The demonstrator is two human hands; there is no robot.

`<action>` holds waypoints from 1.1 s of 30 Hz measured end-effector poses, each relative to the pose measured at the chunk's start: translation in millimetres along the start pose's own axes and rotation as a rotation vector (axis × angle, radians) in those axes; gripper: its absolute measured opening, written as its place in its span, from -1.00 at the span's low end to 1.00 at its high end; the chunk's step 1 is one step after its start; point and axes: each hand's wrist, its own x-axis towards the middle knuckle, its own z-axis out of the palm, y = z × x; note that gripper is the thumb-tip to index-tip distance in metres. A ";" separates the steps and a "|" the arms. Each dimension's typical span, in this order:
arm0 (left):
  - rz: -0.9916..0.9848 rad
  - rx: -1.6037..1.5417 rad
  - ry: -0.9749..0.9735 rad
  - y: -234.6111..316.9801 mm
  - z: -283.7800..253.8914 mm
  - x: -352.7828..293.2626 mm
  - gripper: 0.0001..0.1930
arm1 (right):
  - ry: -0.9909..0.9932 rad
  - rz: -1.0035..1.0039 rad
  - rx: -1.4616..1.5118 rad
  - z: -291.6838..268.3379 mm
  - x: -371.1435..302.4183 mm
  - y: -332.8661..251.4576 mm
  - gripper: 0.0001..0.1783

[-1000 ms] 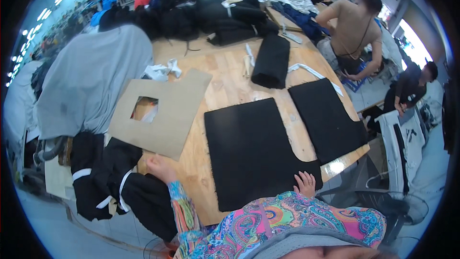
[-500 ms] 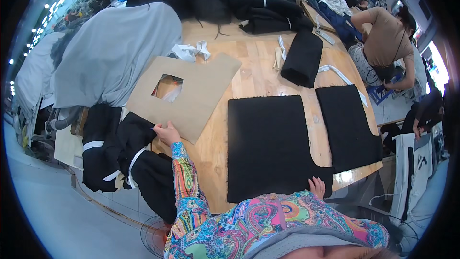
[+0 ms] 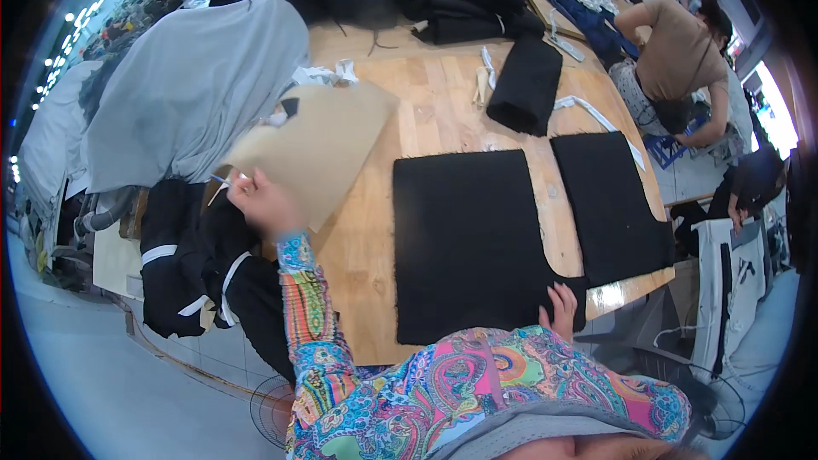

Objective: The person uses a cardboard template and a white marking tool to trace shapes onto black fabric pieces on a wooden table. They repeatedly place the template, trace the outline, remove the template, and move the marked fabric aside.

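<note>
From where I'm standing, the left hand (image 3: 262, 200) is way nearer the tan card (image 3: 334, 138) on the left side of the worktop (image 3: 358, 294). Card lies beyond it and rightward, long axis slanting toward the far edge. It's pinching a slim stick (image 3: 220, 179), maybe card too, can't tell. The right hand (image 3: 560, 308) rests loose, gripping nothing, on the black panel's (image 3: 469, 243) near-right corner.

Garment workshop with cut black panels (image 3: 469, 243)
</note>
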 end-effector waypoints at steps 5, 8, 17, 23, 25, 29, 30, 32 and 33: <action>0.140 -0.393 -0.147 107.4 10.6 27.5 -0.75 | 0.190 0.013 0.120 -6.4 80.2 -2.3 -0.50; 0.013 -0.647 -0.114 172.0 -12.3 33.0 -0.74 | 0.332 0.100 0.282 -13.1 125.9 6.7 -0.53; -0.721 -0.489 -0.496 133.8 -53.0 -108.7 -0.79 | 0.215 0.572 1.060 -61.5 115.2 92.7 -0.57; -0.818 -0.393 -0.740 71.9 -70.7 -222.6 -0.79 | 0.154 0.484 0.407 -57.8 93.1 150.1 -0.58; -0.770 -0.343 -0.822 61.2 -73.5 -245.7 -0.80 | 0.142 0.370 0.289 -57.5 100.3 148.2 -0.58; -0.611 0.005 -0.910 63.6 -75.3 -244.2 -0.85 | 0.053 0.084 0.104 -36.9 144.4 96.6 -0.55; -0.589 0.021 -0.897 65.3 -74.7 -243.2 -0.85 | 0.031 0.012 0.109 -22.2 156.8 86.0 -0.55; -0.552 0.052 -0.876 72.9 -72.5 -240.7 -0.85 | -0.034 -0.126 0.155 10.4 182.0 59.5 -0.53; -0.545 0.051 -0.858 74.0 -72.5 -240.5 -0.86 | -0.077 -0.194 0.197 27.7 195.0 40.1 -0.53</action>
